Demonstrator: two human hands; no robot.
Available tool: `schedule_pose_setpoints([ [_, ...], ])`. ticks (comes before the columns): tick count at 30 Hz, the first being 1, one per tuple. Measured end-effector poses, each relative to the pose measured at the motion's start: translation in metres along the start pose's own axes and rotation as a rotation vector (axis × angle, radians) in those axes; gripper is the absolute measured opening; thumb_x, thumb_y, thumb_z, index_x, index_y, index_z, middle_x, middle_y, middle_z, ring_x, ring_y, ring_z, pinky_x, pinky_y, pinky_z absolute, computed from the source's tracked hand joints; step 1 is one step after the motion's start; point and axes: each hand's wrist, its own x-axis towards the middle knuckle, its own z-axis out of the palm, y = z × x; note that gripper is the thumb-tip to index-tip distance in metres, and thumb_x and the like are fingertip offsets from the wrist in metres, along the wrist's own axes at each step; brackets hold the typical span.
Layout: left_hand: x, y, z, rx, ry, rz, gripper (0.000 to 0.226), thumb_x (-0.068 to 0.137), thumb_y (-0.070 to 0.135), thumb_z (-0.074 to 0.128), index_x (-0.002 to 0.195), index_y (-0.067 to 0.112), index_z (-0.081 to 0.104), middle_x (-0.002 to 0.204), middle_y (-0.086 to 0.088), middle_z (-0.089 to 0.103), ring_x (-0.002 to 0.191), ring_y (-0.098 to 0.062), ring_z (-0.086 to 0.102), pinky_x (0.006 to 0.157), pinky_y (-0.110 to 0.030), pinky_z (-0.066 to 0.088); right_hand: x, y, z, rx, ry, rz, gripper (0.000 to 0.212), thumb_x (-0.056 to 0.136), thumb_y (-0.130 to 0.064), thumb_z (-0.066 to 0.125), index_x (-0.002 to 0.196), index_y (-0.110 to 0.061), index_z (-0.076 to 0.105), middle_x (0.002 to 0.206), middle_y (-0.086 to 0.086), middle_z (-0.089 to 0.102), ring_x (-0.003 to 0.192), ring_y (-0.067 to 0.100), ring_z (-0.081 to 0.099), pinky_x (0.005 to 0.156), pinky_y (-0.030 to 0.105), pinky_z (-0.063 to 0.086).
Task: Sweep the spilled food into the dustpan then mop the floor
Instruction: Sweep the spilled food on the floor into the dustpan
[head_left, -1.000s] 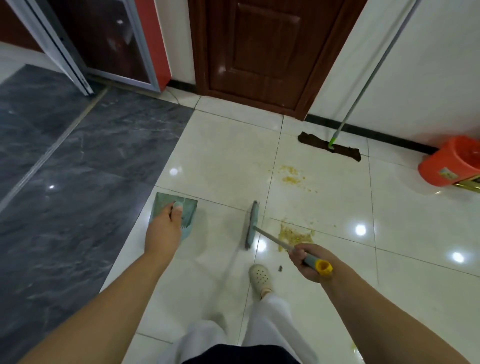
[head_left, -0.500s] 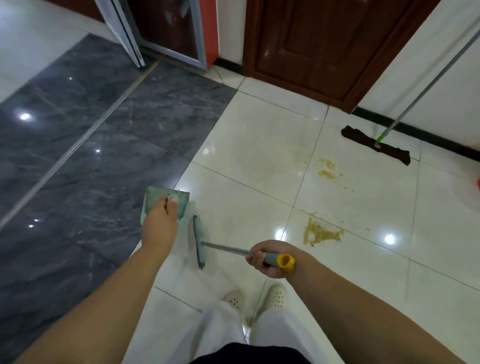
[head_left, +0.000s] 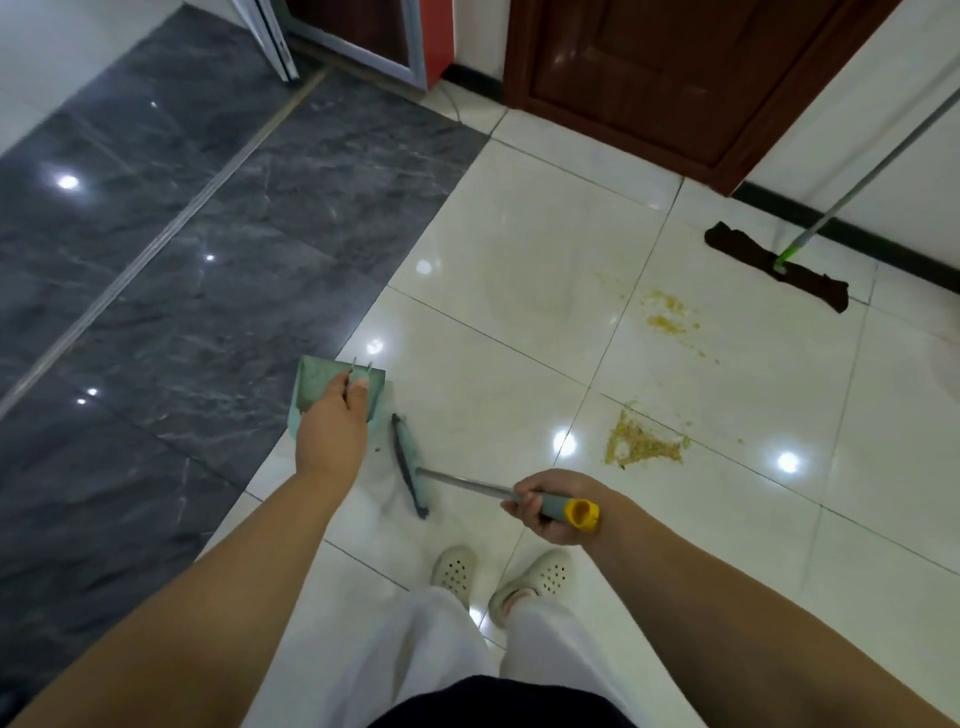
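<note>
My left hand (head_left: 332, 426) grips the handle of a pale green dustpan (head_left: 311, 387) that stands on the white tile at the edge of the dark floor. My right hand (head_left: 550, 506) grips the grey handle with a yellow end of a small green broom (head_left: 408, 462). The broom head lies on the floor just right of the dustpan. A yellowish pile of spilled food (head_left: 641, 441) lies to the right of the broom, apart from it. A second, thinner patch of food (head_left: 667, 317) lies farther off. A flat mop (head_left: 779, 270) with a brown pad leans against the wall.
A dark wooden door (head_left: 675, 67) closes the far wall. Dark grey tiles (head_left: 156, 260) cover the left floor, with a metal strip across them. A glass door frame (head_left: 280, 36) stands at the far left. My feet in white clogs (head_left: 498, 574) stand below the broom.
The broom head has moved left from beside the food pile to right next to the dustpan. My view has shifted left and the orange bucket has left the frame.
</note>
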Motion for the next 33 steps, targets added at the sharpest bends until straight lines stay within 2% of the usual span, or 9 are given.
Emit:
schedule_pose_setpoints([
  [2,-0.007,0.012,0.011,0.015,-0.021,0.003,0.045,0.102,0.037,0.029,0.121,0.006,0.056,0.088,-0.013,0.062,0.087,-0.033,0.06,0.068,-0.031,0.04,-0.011,-0.008,-0.028,0.017,0.016,-0.022,0.005,0.094,0.001,0.043,0.093,0.003,0.047,0.079,0.017,0.051,0.025,0.01,0.043,0.027,0.014,0.039],
  [4,-0.015,0.026,0.021,0.007,-0.034,0.009,0.045,0.102,0.037,0.029,0.12,0.005,0.057,0.091,-0.014,0.063,0.088,-0.033,0.06,0.069,-0.03,0.038,-0.023,-0.016,-0.056,0.03,0.021,-0.041,0.007,0.095,-0.001,0.042,0.095,0.004,0.047,0.077,0.017,0.05,0.025,0.009,0.043,0.027,0.014,0.039],
  [8,-0.026,0.055,0.044,-0.005,-0.047,0.04,0.045,0.101,0.04,0.029,0.109,0.008,0.059,0.093,-0.017,0.066,0.09,-0.036,0.061,0.072,-0.036,0.046,-0.051,-0.037,-0.109,0.057,0.063,-0.098,0.008,0.094,0.0,0.041,0.094,0.005,0.047,0.077,0.016,0.05,0.024,0.01,0.041,0.027,0.013,0.039],
  [18,-0.048,0.133,0.105,0.017,-0.13,0.165,0.047,0.101,0.043,0.026,0.119,0.014,0.058,0.089,-0.016,0.067,0.085,-0.034,0.062,0.068,-0.033,0.045,-0.091,-0.083,-0.233,0.215,0.131,-0.237,0.009,0.097,-0.003,0.039,0.099,0.003,0.046,0.074,0.017,0.05,0.022,0.009,0.043,0.025,0.013,0.038],
  [20,-0.052,0.146,0.118,0.023,-0.145,0.184,0.047,0.101,0.043,0.026,0.121,0.014,0.057,0.092,-0.015,0.068,0.085,-0.033,0.062,0.069,-0.032,0.045,-0.096,-0.088,-0.253,0.252,0.134,-0.25,0.008,0.097,-0.003,0.039,0.1,0.002,0.044,0.07,0.018,0.051,0.022,0.009,0.043,0.025,0.013,0.037],
  [24,-0.062,0.169,0.145,0.028,-0.183,0.224,0.047,0.1,0.045,0.026,0.118,0.014,0.058,0.094,-0.011,0.068,0.083,-0.032,0.064,0.068,-0.032,0.047,-0.11,-0.088,-0.289,0.345,0.135,-0.284,0.011,0.097,-0.002,0.036,0.094,0.004,0.045,0.076,0.016,0.045,0.021,0.009,0.041,0.025,0.012,0.037],
  [29,-0.075,0.199,0.175,0.013,-0.23,0.253,0.048,0.1,0.045,0.027,0.122,0.014,0.057,0.1,-0.01,0.067,0.085,-0.028,0.062,0.068,-0.028,0.041,-0.125,-0.081,-0.332,0.45,0.169,-0.328,0.01,0.098,-0.002,0.037,0.093,0.003,0.043,0.079,0.018,0.045,0.02,0.008,0.04,0.024,0.013,0.037],
  [33,-0.079,0.214,0.191,0.018,-0.249,0.3,0.049,0.1,0.045,0.026,0.123,0.014,0.057,0.1,-0.011,0.067,0.088,-0.03,0.064,0.07,-0.03,0.044,-0.134,-0.078,-0.342,0.515,0.157,-0.36,0.012,0.098,-0.003,0.037,0.093,0.005,0.044,0.075,0.015,0.043,0.022,0.008,0.041,0.026,0.012,0.038],
])
